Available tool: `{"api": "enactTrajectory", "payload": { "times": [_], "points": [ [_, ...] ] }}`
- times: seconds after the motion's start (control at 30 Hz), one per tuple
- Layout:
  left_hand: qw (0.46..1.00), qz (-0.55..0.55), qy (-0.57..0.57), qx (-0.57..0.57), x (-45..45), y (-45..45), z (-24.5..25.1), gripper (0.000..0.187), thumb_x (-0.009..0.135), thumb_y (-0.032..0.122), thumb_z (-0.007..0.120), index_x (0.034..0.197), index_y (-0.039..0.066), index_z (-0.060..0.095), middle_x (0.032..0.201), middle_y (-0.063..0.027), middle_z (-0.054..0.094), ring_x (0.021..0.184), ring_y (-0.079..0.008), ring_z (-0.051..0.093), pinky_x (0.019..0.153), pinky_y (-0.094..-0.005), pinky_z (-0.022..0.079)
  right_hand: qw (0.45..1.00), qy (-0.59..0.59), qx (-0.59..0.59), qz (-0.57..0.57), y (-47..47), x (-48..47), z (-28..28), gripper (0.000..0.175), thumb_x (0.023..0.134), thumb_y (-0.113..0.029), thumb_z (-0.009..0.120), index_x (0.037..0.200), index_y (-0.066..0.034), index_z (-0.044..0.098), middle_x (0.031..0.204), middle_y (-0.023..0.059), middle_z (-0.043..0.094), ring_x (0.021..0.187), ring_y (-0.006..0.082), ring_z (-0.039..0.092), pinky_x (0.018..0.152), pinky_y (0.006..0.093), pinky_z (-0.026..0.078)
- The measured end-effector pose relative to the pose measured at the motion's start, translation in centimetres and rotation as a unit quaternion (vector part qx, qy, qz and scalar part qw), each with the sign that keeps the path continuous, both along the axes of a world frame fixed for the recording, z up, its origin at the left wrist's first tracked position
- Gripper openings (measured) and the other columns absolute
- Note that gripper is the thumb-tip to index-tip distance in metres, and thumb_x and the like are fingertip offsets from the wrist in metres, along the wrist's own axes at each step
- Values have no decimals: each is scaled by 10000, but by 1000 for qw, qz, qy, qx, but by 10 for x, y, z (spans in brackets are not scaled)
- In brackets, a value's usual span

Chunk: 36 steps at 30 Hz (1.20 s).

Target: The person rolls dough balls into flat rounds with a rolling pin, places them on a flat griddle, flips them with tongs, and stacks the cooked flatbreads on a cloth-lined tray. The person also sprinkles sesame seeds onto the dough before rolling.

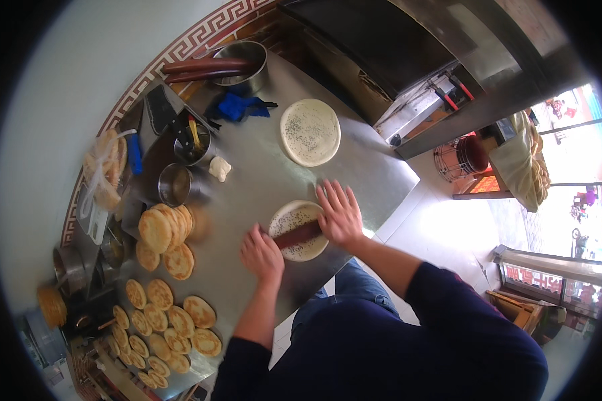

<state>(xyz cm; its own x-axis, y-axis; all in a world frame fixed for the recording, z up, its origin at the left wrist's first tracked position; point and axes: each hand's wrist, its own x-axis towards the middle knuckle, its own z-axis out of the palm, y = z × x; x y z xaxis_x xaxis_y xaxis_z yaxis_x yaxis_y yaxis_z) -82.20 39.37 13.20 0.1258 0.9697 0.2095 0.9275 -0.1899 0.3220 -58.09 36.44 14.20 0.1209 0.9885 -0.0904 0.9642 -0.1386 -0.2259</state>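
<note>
A dark reddish-brown wooden rolling pin (297, 235) lies slantwise across a round of dough (303, 253) dotted with dark seeds. My left hand (263, 254) curls over the pin's left end. On its other end rests my right hand (339, 214), palm down with the fingers stretched out past the pin. Both hands cover the tips of the pin. Farther back on the steel table (246, 165), a larger seeded dough round (311, 133) lies flat. A small lump of dough (220, 169) sits to the left, apart from both hands.
Browned flatbreads (155, 230) are piled at left, with several more (181, 321) spread nearer. Behind them stand a metal pot with a brush (200, 156), another metal pot (173, 185) and a cleaver (161, 111). Blue cloth (242, 107) lies near a large pot (253, 62). A dark griddle (376, 40) stands beyond.
</note>
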Motion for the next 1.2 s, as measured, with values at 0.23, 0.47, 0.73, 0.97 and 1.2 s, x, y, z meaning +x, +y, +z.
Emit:
{"api": "enactTrajectory", "payload": {
  "times": [0.23, 0.47, 0.73, 0.97, 1.2],
  "points": [
    [993, 68, -95, 4, 11, 114, -34, 439, 1096, 279, 641, 1434, 2, 605, 1381, -249, 678, 1313, -476, 624, 1101, -550, 516, 981, 87, 163, -53, 113, 14, -30, 807, 1031, -424, 654, 1682, -3, 430, 1776, 230, 389, 1666, 397, 330, 1367, 596, 227],
    [980, -171, 21, 102, -40, -122, -30, 861, 1049, 497, 701, 1632, -81, 443, 1647, -355, 488, 1526, -506, 478, 1272, -597, 359, 984, 53, 164, 54, -124, 9, -43, 720, 1000, -307, 683, 1634, -29, 486, 1661, 197, 518, 1601, 394, 427, 1372, 546, 261],
    [965, -97, -155, -187, -11, 52, -57, 593, 964, 300, 840, 1359, -83, 621, 1413, -322, 664, 1279, -452, 673, 1094, -510, 521, 980, -38, 183, 64, -118, -13, -9, 222, 916, -184, 672, 1126, -133, 619, 1125, 69, 590, 1146, 244, 623, 1021, 400, 457],
    [585, -24, -458, -669, 50, 83, -20, 616, 1030, 285, 607, 1563, -22, 564, 1515, -256, 661, 1404, -418, 649, 1212, -615, 519, 986, 2, 161, 45, -181, -30, -2, 205, 893, -163, 688, 1089, -178, 630, 1118, 68, 613, 1140, 272, 632, 990, 426, 492],
    [710, 66, -590, -380, -16, -37, -1, 396, 929, 189, 858, 1199, 2, 636, 1096, -77, 727, 929, -231, 715, 848, -427, 593, 991, 103, 69, 56, -203, -30, -17, 293, 879, -92, 697, 1164, -149, 660, 1130, 101, 633, 1192, 304, 654, 1079, 445, 473]
  ]
}}
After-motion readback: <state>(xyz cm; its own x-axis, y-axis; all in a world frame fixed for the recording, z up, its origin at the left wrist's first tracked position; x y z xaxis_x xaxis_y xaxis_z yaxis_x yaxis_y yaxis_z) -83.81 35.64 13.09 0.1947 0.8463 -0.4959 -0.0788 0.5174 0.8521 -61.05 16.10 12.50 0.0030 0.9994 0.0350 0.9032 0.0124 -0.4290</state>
